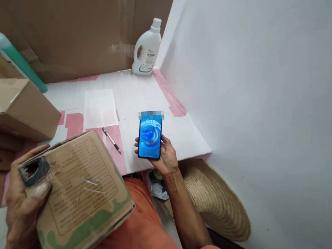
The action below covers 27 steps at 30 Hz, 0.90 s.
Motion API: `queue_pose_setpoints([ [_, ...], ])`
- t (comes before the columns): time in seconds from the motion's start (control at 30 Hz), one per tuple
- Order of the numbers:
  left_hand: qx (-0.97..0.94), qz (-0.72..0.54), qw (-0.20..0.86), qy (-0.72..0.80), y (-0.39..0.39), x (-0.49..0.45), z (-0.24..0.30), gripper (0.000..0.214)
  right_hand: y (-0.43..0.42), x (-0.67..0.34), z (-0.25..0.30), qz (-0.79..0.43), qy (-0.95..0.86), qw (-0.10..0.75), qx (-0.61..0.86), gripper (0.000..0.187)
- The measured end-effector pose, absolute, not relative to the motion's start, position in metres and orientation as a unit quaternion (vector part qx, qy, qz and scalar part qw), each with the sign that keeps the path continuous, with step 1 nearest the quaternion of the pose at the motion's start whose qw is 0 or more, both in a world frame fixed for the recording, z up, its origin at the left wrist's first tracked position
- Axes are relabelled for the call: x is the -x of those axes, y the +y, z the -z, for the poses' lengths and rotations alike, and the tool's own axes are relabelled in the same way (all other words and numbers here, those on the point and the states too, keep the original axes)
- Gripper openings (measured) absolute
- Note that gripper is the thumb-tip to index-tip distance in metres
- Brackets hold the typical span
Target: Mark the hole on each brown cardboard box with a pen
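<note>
My left hand [25, 206] grips a worn cardboard box [86, 188] at its left side, thumb on the printed face. The box has brown print, a green camouflage pattern and a dark-edged hole near my thumb. In my right hand [169, 157] lies a smartphone [150, 138], screen up and lit, showing 5:19 on a blue wallpaper. My fingers wrap round the phone's lower part, above the table's front edge. Between the box and the phone, a pen [111, 140] rests on the table [136, 96]. Behind the pen is a sheet of white paper [100, 107].
A white jug with a handle [148, 49] stands at the back corner by the white wall [258, 78]. Cardboard boxes [23, 106] and a bottle of green liquid [20, 57] are at the left. A straw hat [214, 200] hangs or leans below the table's right edge.
</note>
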<state>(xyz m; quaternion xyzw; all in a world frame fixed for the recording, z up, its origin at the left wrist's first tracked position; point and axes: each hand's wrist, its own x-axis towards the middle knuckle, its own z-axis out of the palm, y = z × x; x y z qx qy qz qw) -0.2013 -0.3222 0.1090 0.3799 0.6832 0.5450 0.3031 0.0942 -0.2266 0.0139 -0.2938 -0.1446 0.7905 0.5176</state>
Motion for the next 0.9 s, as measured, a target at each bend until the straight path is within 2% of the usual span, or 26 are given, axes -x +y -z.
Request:
queue_pose_setpoints([
  [0.3,-0.397,-0.530,0.287,0.692,-0.325,0.208,-0.105,0.086,-0.236,-0.080,-0.016,-0.814,-0.150,0.495,0.264,0.046],
  [0.57,-0.380,-0.548,0.301,0.681,-0.326,0.204,-0.106,0.084,-0.235,-0.081,-0.025,-0.810,-0.123,0.493,0.291,0.061],
  [0.77,-0.374,-0.542,0.305,0.688,-0.325,0.201,-0.110,0.091,-0.239,-0.082,-0.021,-0.810,-0.092,0.506,0.283,0.053],
  [0.9,-0.385,-0.541,0.293,0.688,-0.325,0.205,-0.106,0.087,-0.239,-0.082,-0.016,-0.821,-0.085,0.490,0.281,0.048],
])
